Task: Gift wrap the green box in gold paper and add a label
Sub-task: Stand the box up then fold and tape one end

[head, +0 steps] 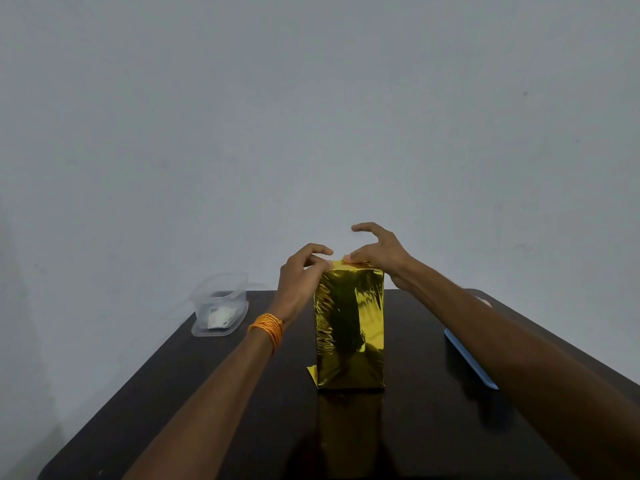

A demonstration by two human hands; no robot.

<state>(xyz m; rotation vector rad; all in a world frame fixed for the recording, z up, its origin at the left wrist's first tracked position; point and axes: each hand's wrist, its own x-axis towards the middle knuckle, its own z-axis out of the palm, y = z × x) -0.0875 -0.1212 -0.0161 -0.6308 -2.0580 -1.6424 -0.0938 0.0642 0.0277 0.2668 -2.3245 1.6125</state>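
Note:
A tall box wrapped in shiny gold paper (349,327) stands upright in the middle of the dark table (242,410). None of the green box shows through the wrapping. A small flap of gold paper sticks out at its lower left corner. My left hand (304,271) is at the top left edge, its fingers curled and pinching the gold paper there. My right hand (377,251) rests on the top of the box, thumb and a fingertip pressing the fold down, the other fingers spread and lifted. No label is visible.
A clear plastic container (220,306) with white bits inside sits at the table's far left corner. A flat blue item (467,362) lies at the right, partly hidden by my right forearm. A plain grey wall stands behind the table.

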